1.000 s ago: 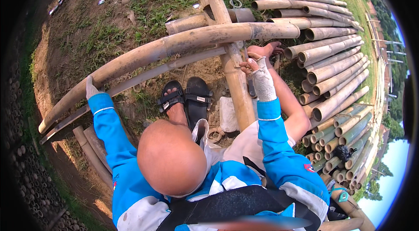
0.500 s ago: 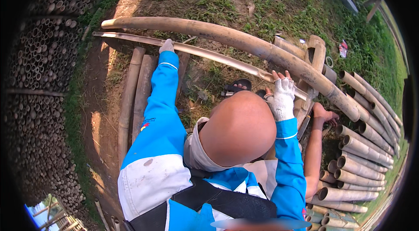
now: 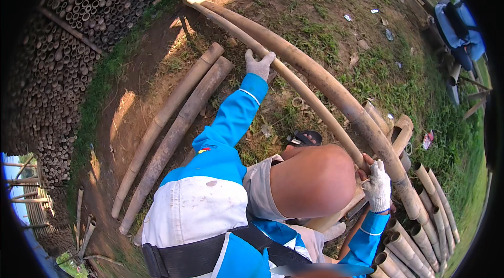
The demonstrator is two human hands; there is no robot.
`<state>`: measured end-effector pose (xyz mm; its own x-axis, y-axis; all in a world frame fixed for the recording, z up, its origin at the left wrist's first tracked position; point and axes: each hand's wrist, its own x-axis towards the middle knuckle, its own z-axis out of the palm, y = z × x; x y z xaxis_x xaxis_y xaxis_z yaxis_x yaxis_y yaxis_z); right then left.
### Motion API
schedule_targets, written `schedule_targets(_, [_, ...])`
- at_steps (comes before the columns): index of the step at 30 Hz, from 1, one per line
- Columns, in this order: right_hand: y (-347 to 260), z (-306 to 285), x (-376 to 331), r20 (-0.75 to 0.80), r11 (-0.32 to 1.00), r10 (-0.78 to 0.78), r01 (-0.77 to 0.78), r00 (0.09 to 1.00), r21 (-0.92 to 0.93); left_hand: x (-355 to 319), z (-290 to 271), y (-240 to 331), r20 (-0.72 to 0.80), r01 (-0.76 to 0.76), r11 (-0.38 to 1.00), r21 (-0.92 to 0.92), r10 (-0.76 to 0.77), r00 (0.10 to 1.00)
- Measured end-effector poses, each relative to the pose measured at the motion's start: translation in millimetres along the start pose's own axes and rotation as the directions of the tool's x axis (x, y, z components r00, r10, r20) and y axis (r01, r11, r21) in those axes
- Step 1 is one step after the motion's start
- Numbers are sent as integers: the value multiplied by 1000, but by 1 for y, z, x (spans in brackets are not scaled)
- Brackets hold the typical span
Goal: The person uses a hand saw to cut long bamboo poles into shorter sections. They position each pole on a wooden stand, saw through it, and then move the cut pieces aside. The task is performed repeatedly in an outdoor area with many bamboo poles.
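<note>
A long split bamboo strip (image 3: 310,97), rounded side up, slants from the far left down to my right knee. My left hand (image 3: 259,64), in a pale knit glove, is against its near edge about a third of the way along, thumb and a finger spread apart. My right hand (image 3: 378,187), in a fingerless white glove, is closed round the strip's near end beside the knee; some of its fingers are hidden. Just beyond the strip lies a thick whole bamboo pole (image 3: 310,68), and the two nearly meet at the far end.
Two bamboo poles (image 3: 173,131) lie on the ground at my left. Large stacks of cut bamboo (image 3: 79,84) rise at the far left. More bamboo lengths (image 3: 415,249) lie at the lower right. A blue seat-like object (image 3: 459,28) is at the upper right. Litter dots the grass.
The strip has turned from hollow side up to rounded side up and slants more steeply. My left hand's grip has loosened into spread fingers. The view has shifted, and my right hand is at the strip's end.
</note>
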<state>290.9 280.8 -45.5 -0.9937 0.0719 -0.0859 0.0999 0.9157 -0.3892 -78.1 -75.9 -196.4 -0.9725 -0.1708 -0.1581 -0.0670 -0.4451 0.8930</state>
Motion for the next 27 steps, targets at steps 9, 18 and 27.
schedule_targets(9, [85,-33,-32,-183,910,91,-157,979,-384,-57,60,-24,196,-114,931,346,48,979])
schedule_targets(18, [151,37,-33,-483,895,101,-292,870,-339,-16,50,-43,488,-410,485,773,-42,872])
schedule_targets(27, [172,50,-56,-587,819,243,-488,772,-303,-22,68,-16,743,-749,-207,629,-122,658])
